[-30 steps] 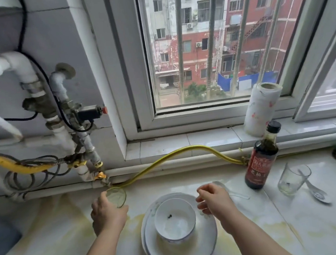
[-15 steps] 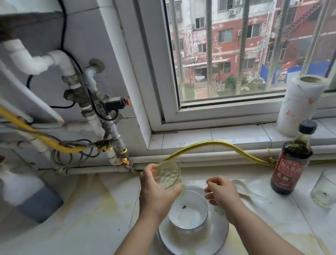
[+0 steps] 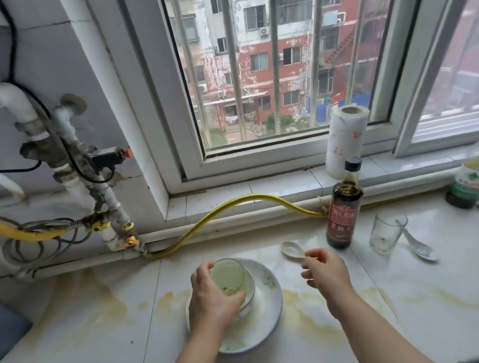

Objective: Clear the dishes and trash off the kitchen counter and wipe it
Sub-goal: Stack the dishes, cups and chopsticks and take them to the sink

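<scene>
My left hand [image 3: 212, 298] is wrapped around a glass [image 3: 227, 275], fingers curled about its side, holding it tilted over the bowl [image 3: 248, 294] that sits on the plate [image 3: 267, 305]. I cannot tell whether the glass touches the bowl. My right hand [image 3: 326, 272] hovers just right of the plate, fingers loosely bent with thumb and forefinger nearly pinched, gripping nothing that I can see. Just beyond it, right of the plate, a white spoon [image 3: 291, 249] lies on the counter [image 3: 421, 295], which is streaked with yellow stains.

Farther right of the plate stands a dark bottle [image 3: 343, 209] with a red label; it carries Chinese characters that I cannot read clearly. Past it is a second glass [image 3: 385, 234], upright, with another spoon [image 3: 417, 244] lying just beside it. Near the right edge, well apart from the plate, stands a green-labelled bottle [image 3: 472, 183], its print too blurred to read. Behind the dark bottle a flowered paper roll [image 3: 345, 140] stands on the sill. A yellow hose [image 3: 235, 211] arcs along the wall behind the plate.
</scene>
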The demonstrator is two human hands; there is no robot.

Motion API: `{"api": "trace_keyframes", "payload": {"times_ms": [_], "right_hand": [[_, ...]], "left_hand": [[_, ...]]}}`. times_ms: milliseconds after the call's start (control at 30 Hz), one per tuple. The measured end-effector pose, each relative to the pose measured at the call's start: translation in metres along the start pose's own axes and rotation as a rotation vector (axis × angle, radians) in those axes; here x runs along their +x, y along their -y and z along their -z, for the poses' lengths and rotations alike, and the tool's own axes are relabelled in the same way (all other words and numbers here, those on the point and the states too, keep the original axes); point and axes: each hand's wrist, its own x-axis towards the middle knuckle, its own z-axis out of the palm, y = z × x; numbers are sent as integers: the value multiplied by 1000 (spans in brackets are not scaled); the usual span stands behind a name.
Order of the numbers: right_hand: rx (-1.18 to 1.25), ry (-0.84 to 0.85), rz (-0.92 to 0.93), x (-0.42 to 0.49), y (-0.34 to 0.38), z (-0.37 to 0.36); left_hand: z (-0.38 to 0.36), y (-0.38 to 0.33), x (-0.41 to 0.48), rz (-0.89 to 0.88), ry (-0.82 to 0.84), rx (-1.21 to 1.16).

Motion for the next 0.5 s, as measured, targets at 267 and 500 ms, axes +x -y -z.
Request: {"api": "trace_keyframes", "payload": {"times_ms": [267, 500], "right_hand": [[-206, -347, 230, 31, 15, 58], [-525, -455, 283, 82, 32, 121]], "left_hand": [[-17, -5, 1, 67, -90, -61], [-33, -17, -5, 162, -200, -144]]}}
